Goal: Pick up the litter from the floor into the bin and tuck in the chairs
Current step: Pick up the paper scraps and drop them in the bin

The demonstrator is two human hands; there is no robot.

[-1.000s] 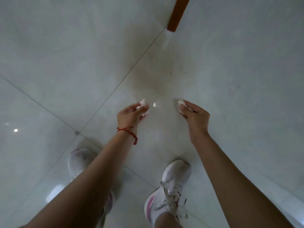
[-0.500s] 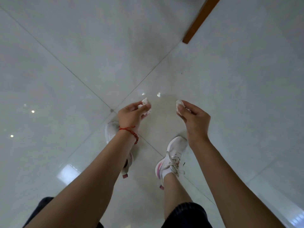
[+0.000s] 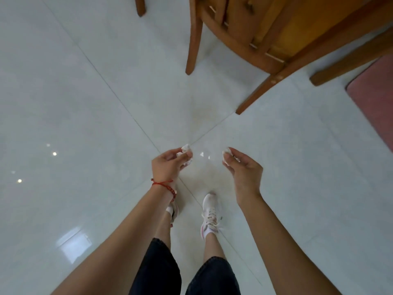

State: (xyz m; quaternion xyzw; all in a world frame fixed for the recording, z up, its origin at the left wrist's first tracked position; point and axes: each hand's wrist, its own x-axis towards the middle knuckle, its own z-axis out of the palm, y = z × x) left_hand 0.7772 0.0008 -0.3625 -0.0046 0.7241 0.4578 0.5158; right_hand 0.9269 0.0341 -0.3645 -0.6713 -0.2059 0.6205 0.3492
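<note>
Head view: a white paper scrap (image 3: pixel 186 148) is pinched in the left hand (image 3: pixel 170 165), and another scrap (image 3: pixel 226 154) is held by the right hand (image 3: pixel 244 173), both above the tiled floor (image 3: pixel 85 124). A wooden chair (image 3: pixel 244 39) is seen ahead.

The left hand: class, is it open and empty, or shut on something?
Shut on something. The left hand pinches a crumpled white scrap of litter between thumb and fingertips, held above the floor.
</note>
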